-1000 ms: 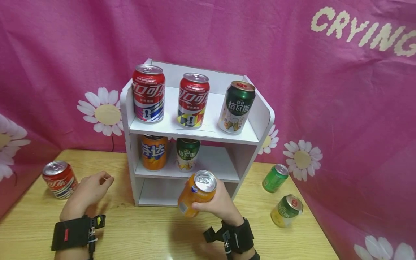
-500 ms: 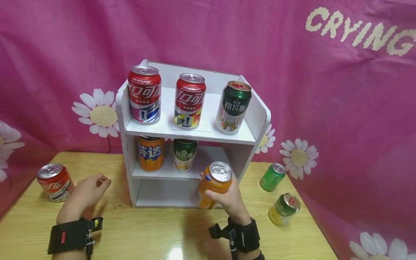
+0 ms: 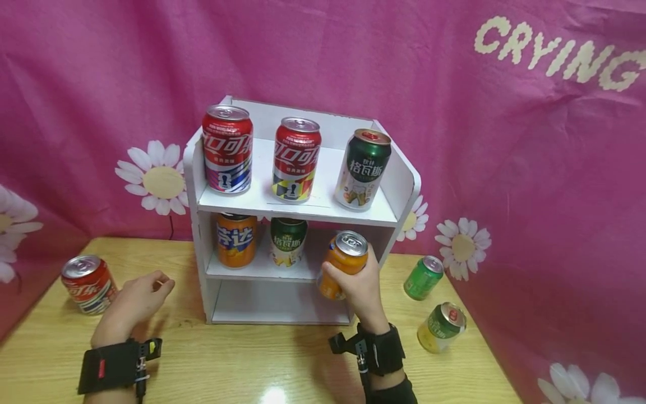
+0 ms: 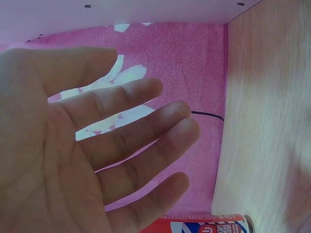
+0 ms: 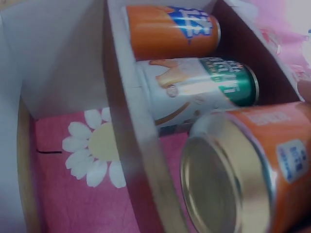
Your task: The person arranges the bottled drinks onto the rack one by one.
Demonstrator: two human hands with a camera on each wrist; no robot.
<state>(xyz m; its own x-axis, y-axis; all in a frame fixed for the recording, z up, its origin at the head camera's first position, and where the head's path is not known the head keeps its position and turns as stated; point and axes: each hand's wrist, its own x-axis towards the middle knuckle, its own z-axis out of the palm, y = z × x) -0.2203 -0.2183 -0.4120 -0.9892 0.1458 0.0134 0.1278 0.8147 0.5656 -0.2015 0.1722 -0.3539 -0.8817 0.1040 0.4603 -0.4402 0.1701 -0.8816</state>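
Note:
An orange Fanta can [image 3: 348,259] is in my right hand [image 3: 364,286], gripped round its side. It tilts a little in front of the right part of the white shelf's [image 3: 298,212] middle tier, and its metal base [image 5: 214,189] faces the right wrist camera. On that tier stand another orange Fanta can [image 3: 236,241] and a green and white kvass can [image 3: 287,242]. My left hand [image 3: 138,300] holds nothing; its fingers are loosely bent in the left wrist view. A red Coca-Cola can [image 3: 90,286] stands on the table beside it.
Two red cola cans [image 3: 228,150] and a green kvass can [image 3: 364,169] stand on the top tier. At the right of the wooden table [image 3: 227,359] are a small green can [image 3: 423,279] and a green and yellow can [image 3: 441,328]. A pink curtain [image 3: 429,84] hangs behind.
My right hand has carried the orange Fanta can to the right and up, from in front of the bottom tier to the middle tier. The left hand has stayed about where it was.

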